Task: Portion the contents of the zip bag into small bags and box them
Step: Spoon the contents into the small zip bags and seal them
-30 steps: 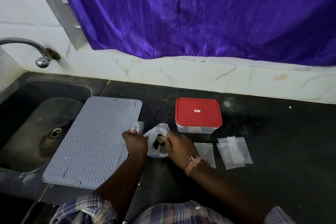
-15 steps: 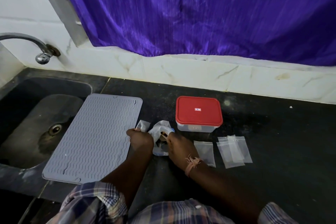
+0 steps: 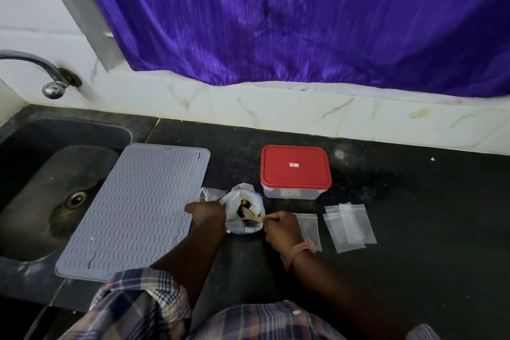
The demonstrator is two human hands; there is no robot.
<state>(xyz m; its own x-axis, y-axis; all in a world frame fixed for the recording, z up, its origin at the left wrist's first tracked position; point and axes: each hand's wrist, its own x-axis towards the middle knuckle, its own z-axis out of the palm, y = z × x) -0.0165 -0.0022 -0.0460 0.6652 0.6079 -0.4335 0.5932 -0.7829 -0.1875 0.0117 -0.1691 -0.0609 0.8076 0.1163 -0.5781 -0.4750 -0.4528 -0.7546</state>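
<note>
The clear zip bag (image 3: 242,210) stands open on the black counter, with dark contents and an orange bit inside. My left hand (image 3: 205,214) holds a small clear bag (image 3: 208,193) just left of it. My right hand (image 3: 281,229) grips a wooden spoon (image 3: 252,217) whose bowl dips into the zip bag. A clear box with a red lid (image 3: 295,170), closed, sits behind. One empty small bag (image 3: 307,225) lies beside my right hand, and a few more overlap in a pile of small bags (image 3: 349,226) farther right.
A grey ribbed silicone mat (image 3: 138,210) lies left of my hands, partly over the dark sink (image 3: 41,188). A tap (image 3: 52,83) juts from the tiled wall. A purple curtain (image 3: 303,16) hangs behind the counter.
My right hand has drawn back to the right, so the wooden spoon and the dark contents in the zip bag now show. The left hand stays put with the small bag.
</note>
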